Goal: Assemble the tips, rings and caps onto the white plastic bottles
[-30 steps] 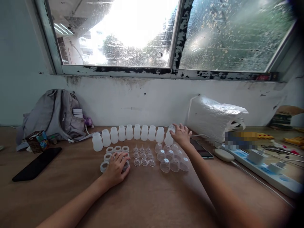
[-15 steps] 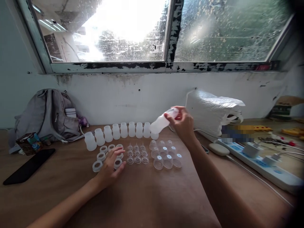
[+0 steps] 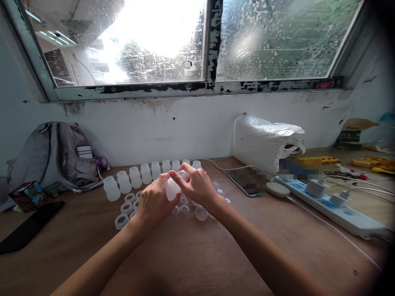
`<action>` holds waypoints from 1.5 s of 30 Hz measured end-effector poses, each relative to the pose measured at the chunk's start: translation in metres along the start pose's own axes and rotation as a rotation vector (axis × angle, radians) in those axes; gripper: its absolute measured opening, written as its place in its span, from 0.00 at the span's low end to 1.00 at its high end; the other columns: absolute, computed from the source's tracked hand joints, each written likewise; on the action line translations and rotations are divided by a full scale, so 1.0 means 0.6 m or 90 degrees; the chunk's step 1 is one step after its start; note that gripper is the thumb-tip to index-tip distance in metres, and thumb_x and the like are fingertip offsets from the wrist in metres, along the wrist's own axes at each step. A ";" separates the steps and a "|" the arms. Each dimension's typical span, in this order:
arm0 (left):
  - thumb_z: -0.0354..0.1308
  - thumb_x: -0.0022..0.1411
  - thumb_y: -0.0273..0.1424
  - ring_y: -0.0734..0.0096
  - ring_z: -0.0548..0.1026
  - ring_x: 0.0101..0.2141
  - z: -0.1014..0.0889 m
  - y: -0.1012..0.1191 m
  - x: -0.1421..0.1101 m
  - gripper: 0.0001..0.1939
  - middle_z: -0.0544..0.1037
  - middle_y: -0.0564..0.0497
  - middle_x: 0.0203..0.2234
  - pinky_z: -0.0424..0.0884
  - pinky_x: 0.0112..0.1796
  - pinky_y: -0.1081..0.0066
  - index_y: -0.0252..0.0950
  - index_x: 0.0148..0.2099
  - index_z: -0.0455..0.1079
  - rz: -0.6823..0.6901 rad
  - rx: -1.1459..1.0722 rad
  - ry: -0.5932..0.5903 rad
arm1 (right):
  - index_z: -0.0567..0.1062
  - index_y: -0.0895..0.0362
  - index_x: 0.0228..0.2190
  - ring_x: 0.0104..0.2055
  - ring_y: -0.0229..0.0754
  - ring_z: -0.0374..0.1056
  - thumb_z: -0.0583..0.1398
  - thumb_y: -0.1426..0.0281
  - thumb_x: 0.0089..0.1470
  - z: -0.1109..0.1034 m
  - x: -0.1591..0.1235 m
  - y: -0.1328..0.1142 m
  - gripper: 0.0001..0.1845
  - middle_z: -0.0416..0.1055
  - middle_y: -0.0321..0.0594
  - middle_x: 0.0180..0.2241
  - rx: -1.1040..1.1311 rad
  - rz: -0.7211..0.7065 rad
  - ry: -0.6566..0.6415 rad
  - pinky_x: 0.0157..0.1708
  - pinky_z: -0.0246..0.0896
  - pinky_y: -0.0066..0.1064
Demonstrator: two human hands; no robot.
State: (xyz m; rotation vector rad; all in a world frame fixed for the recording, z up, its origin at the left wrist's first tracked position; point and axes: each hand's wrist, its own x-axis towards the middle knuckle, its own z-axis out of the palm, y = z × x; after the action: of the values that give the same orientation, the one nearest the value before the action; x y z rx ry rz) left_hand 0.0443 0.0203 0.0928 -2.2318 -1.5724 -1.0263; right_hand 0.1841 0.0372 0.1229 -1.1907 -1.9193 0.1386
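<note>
Changed: frosted bottle (image 3: 172,190) now reaches the left hand (image 3: 154,198), tilted before the bottle row (image 3: 145,174) | left: fingers curled round its body | right hand (image 3: 200,183): fingers closed round clear-cap end | two-handed hold

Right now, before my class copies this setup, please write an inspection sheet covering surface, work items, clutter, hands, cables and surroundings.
Surface: brown table, smooth-looking.
Work items: held frosted bottle, tilted; row of frosted bottles upright behind; white rings and clear domed caps, partly hidden.
Clutter: grey backpack, printed box, dark flat device, phone, white bag.
Hands: left hand and right hand both hold the tilted bottle.
Cables: white cable on the table; power strip with plugs fitted.
Surroundings: stained wall; window, frame paint peeling.
</note>
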 end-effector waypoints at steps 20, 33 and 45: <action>0.56 0.45 0.39 0.71 0.69 0.26 -0.102 -0.029 0.032 0.14 0.71 0.53 0.25 0.62 0.25 0.75 0.36 0.34 0.66 -0.124 -0.504 -0.658 | 0.66 0.59 0.20 0.17 0.30 0.50 0.49 0.60 0.51 -0.068 0.022 0.032 0.18 0.53 0.30 0.15 0.284 0.004 0.037 0.17 0.45 0.24; 0.48 0.50 0.47 0.65 0.68 0.24 -0.107 -0.044 0.026 0.17 0.71 0.52 0.24 0.54 0.22 0.73 0.39 0.33 0.60 -0.085 0.129 -0.277 | 0.71 0.54 0.35 0.35 0.43 0.64 0.62 0.70 0.37 0.015 -0.011 0.028 0.17 0.66 0.41 0.36 -0.223 0.067 -0.657 0.22 0.53 0.26; 0.49 0.51 0.38 0.65 0.70 0.26 -0.072 -0.040 0.021 0.10 0.71 0.50 0.27 0.56 0.23 0.73 0.37 0.33 0.59 -0.017 0.131 -0.226 | 0.64 0.55 0.43 0.27 0.36 0.64 0.53 0.51 0.47 -0.004 0.006 0.042 0.26 0.68 0.39 0.29 0.172 0.049 -0.431 0.21 0.55 0.25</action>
State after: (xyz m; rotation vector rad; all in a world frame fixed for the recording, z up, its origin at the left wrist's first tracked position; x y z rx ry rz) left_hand 0.0072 0.0159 0.1279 -2.3434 -1.7570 -0.4612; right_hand 0.2024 0.0527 0.1145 -1.1127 -2.3218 0.9107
